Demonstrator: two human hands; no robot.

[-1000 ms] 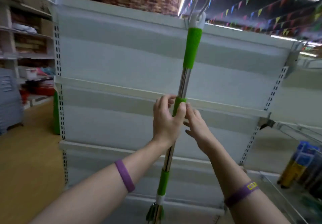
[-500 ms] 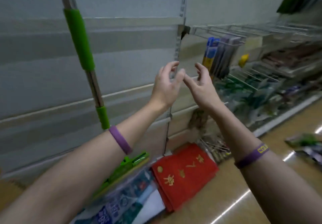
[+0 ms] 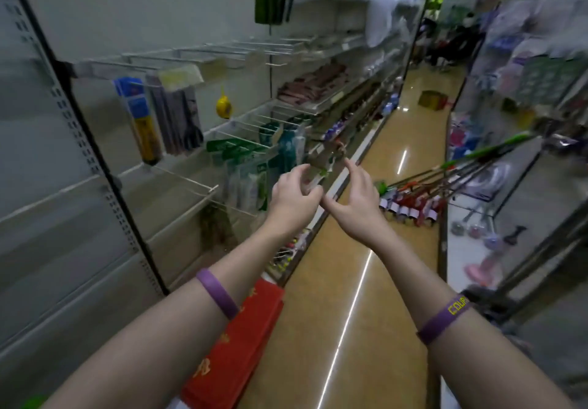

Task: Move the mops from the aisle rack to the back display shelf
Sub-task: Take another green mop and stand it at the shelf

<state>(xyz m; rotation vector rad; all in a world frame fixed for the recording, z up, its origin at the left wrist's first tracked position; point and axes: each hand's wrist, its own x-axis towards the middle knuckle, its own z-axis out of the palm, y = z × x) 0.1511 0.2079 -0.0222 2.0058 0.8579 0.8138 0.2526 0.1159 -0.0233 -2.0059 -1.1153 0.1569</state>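
Left hand and right hand raised close together, fingers relaxed, holding nothing. Mops further ahead on the right, leaning against a shelf, well apart from both hands.

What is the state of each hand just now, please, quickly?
Left hand: open, fingers loosely curled, holding nothing.
Right hand: open, forefinger raised, holding nothing.
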